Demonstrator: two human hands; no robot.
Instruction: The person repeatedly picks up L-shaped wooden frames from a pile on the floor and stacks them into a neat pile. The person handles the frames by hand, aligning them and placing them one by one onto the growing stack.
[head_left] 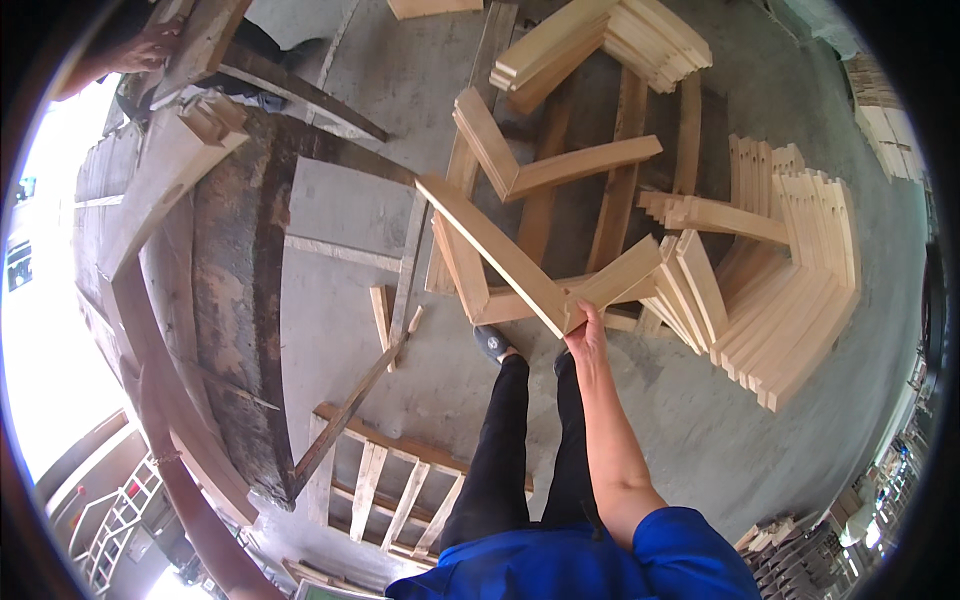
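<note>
They're in a blue shirt [540, 568], short sleeve [690, 550] at its right. Black trousers [495, 450] past its hem, then dark grey shoe [487, 338], whitish mark [492, 344]. Pale wristband [166, 457] off its left.

One angled wooden piece [497, 251], pale and smooth, is held at its corner by the right hand [588, 332]. Its longer-looking arm slants up and left, and the other rises to the right, making a wide V. A second angled piece [160, 200] lies along the outer side of the surface [240, 300], its upper arm pale, its lower arm shaded, with the left hand [150, 398] at the shaded arm.
</note>
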